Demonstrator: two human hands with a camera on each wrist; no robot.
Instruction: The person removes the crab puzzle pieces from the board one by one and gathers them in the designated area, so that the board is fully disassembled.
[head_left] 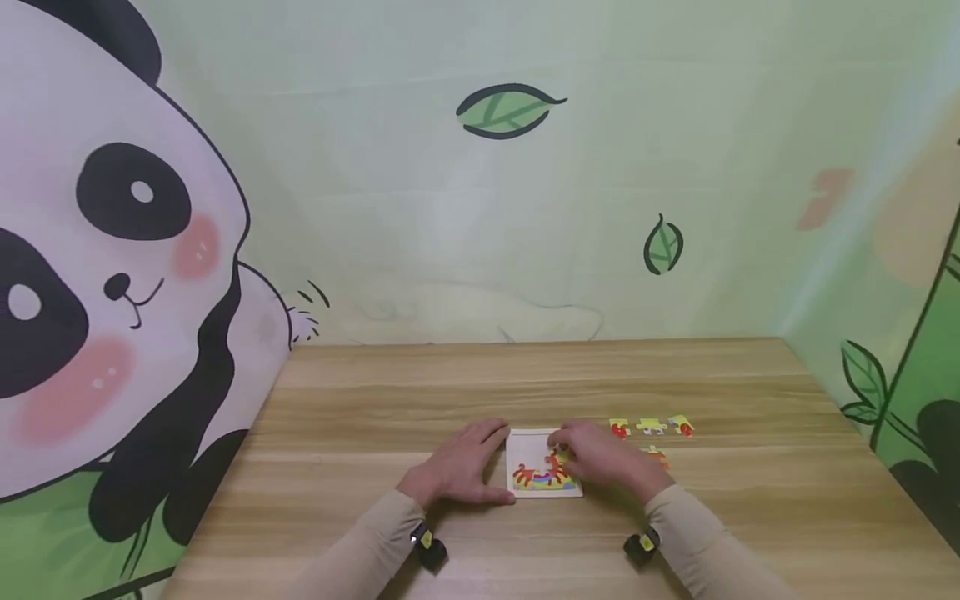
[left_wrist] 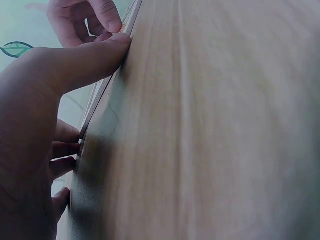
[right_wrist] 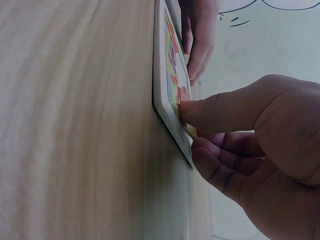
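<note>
A shallow puzzle tray [head_left: 525, 442] with a pale rim lies flat on the table. Joined pieces [head_left: 542, 479] with a red crab-like picture fill its near part; pale base shows in the far-left part. My left hand [head_left: 467, 463] spans the tray's left side with extended fingers, thumb at the near corner and fingertips by the far corner. At the tray's right side, my right hand [head_left: 603, 454] pinches a yellow puzzle piece [right_wrist: 190, 131] between thumb and fingers, just over the rim. The hand covers most of that piece.
Several loose yellow and red puzzle pieces [head_left: 651, 427] lie on the wooden table [head_left: 360, 392] right of the tray, one [head_left: 657, 457] partly behind my right wrist. A wall [head_left: 405, 208] with panda and leaf drawings stands at the table's far edge.
</note>
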